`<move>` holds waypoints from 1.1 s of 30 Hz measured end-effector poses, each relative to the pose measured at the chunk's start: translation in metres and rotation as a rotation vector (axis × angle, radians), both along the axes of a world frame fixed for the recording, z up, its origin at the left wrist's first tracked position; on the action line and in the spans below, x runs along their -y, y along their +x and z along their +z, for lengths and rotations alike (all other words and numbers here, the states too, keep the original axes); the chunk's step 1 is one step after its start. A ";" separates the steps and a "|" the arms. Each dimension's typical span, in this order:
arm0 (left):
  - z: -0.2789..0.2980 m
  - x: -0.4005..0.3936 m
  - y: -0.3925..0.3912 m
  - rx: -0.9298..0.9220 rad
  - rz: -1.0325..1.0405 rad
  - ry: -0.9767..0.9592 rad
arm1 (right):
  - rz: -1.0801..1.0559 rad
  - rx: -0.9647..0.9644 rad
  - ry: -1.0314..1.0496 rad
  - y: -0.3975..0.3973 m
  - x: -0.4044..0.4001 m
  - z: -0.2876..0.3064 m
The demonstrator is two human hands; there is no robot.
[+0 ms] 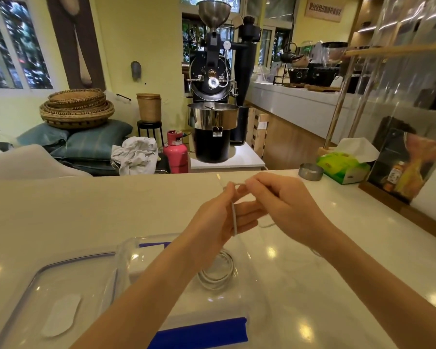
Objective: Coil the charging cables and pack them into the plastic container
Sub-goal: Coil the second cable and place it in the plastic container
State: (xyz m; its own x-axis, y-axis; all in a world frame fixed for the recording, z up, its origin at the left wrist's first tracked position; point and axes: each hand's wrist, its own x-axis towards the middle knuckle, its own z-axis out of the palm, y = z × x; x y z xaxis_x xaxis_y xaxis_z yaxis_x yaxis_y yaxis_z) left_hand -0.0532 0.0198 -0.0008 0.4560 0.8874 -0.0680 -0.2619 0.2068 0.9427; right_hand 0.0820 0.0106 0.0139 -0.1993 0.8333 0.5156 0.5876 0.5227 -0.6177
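A thin white charging cable is looped around the fingers of my left hand, which is held above the counter. My right hand pinches the same cable near its top, just right of the left fingers. One plug end sticks up behind my hands. Below them stands a clear plastic container with blue clips. A coiled white cable lies inside it. My left forearm hides part of the container.
The container's clear lid lies flat at the lower left on the white counter. A small metal ashtray, a green tissue box and an acrylic sign holder stand at the far right.
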 end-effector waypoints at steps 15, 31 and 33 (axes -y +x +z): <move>0.026 -0.011 -0.013 0.282 0.007 -0.050 | -0.007 0.615 0.543 -0.007 0.023 -0.064; 0.020 0.008 -0.010 -0.089 -0.289 0.131 | -0.009 0.502 -0.095 0.025 -0.052 -0.019; 0.013 0.006 -0.009 -0.155 -0.274 0.100 | -0.079 0.578 0.013 0.020 -0.053 -0.002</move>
State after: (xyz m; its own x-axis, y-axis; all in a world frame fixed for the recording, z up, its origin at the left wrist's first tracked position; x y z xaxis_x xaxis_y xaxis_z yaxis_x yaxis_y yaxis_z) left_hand -0.0620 0.0139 0.0127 0.6696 0.7390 -0.0739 -0.0614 0.1542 0.9861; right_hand 0.1024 0.0633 0.0118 -0.3890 0.8514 0.3517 0.8650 0.4690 -0.1786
